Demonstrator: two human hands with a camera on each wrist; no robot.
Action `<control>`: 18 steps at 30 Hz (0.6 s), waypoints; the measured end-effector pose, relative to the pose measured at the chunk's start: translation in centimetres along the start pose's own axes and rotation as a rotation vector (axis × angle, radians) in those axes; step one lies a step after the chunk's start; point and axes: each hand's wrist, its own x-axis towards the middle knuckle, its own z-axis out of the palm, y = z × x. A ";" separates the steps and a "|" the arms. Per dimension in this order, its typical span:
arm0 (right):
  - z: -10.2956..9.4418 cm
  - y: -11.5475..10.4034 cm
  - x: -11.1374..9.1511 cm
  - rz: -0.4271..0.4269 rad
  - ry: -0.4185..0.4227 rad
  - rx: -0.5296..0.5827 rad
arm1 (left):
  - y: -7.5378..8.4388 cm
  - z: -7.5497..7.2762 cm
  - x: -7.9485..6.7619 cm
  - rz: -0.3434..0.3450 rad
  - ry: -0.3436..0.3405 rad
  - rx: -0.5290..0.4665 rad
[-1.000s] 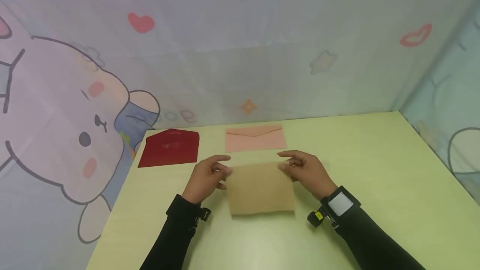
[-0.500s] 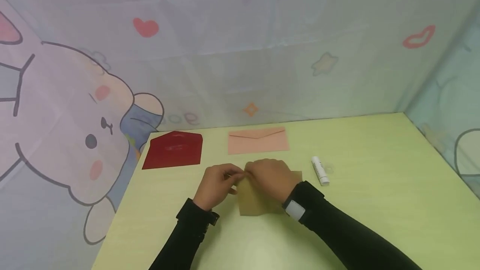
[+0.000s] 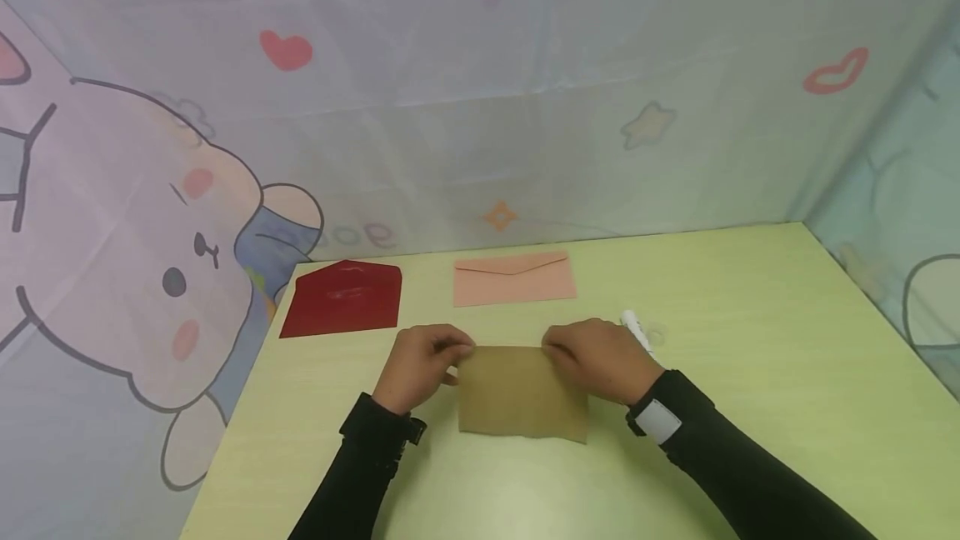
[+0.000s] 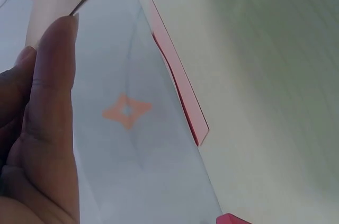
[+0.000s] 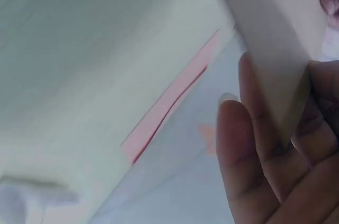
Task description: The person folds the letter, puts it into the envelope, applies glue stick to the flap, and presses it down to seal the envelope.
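Note:
Between both hands, a brown kraft-paper envelope is held up off the table in the head view, its broad side toward me. My left hand pinches its top left corner between thumb and fingers. Toward the top right, my right hand grips the upper edge, covering that corner. The right wrist view shows the envelope edge-on between the thumb and fingers. In the left wrist view the left fingers press against the paper.
A pink envelope lies at the back of the pale yellow table. To its left is a dark red envelope with its flap up. Partly hidden behind the right hand lies a white glue stick. A printed cloth hangs behind.
My right hand went from the envelope's right corner across to the left one beside my left hand, then back right along the top edge. The left hand kept its corner.

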 end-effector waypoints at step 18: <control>0.8 -5.5 3.4 -0.117 -0.011 -0.306 | 0.7 0.5 0.0 0.024 -0.006 -0.048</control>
